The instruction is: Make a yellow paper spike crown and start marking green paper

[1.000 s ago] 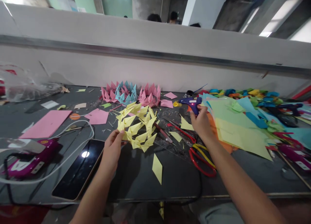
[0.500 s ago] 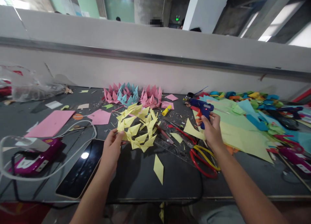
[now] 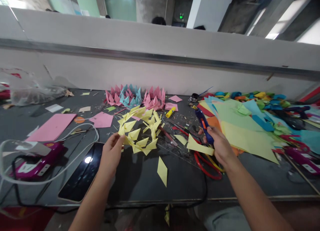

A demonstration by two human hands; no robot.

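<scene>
My left hand (image 3: 111, 153) pinches the near left edge of a ring of folded yellow paper points (image 3: 140, 129), holding it just above the dark table (image 3: 140, 184). My right hand (image 3: 220, 146) is closed round the handle of a blue glue gun (image 3: 203, 124) with an orange trigger, its nozzle pointing away toward the wall. The same hand also grips a folded yellow paper piece (image 3: 198, 147) that sticks out to the left. A loose yellow paper diamond (image 3: 162, 171) lies on the table between my arms.
Red and yellow scissors (image 3: 207, 162) lie under my right hand. Pink and blue paper crowns (image 3: 135, 97) stand by the wall. Coloured sheets (image 3: 245, 131) pile at right. A phone (image 3: 83, 171), a magenta glue gun (image 3: 37, 161) and white cable lie at left.
My right hand has drawn the blue glue gun back from the far table toward me, turned it nozzle-away, and picked up a yellow paper piece. The left hand has kept hold of the yellow ring.
</scene>
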